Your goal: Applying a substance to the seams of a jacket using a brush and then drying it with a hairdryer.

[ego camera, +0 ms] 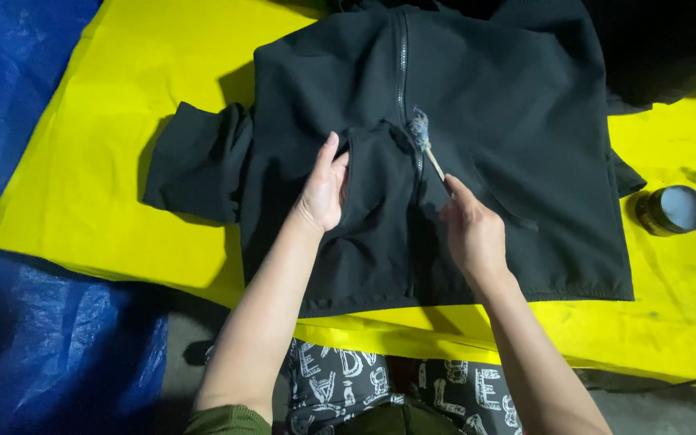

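Fingers of the left hand [323, 190] pressed flat on the black jacket [445, 161] spread over the yellow sheet [90, 161], while the right hand [472, 229] pinched a small brush [424, 137] at the zipper [402, 72], where slipping bristles might have smeared the cloth.

The black jacket [477, 161] covered most of the yellow sheet [106, 121], and the left hand [324, 193] and the right hand [473, 234], which gripped a small brush [424, 137] at the zipper [402, 72], took up the middle of it. Bare yellow lay open to the left beyond the folded sleeve [195, 161] and along the near edge below the hem, so a hand could pass there freely. To the right the room was tighter, where a round dark jar [674, 209] stood just beside the jacket's edge, with dark cloth [670, 48] piled at the far right corner.
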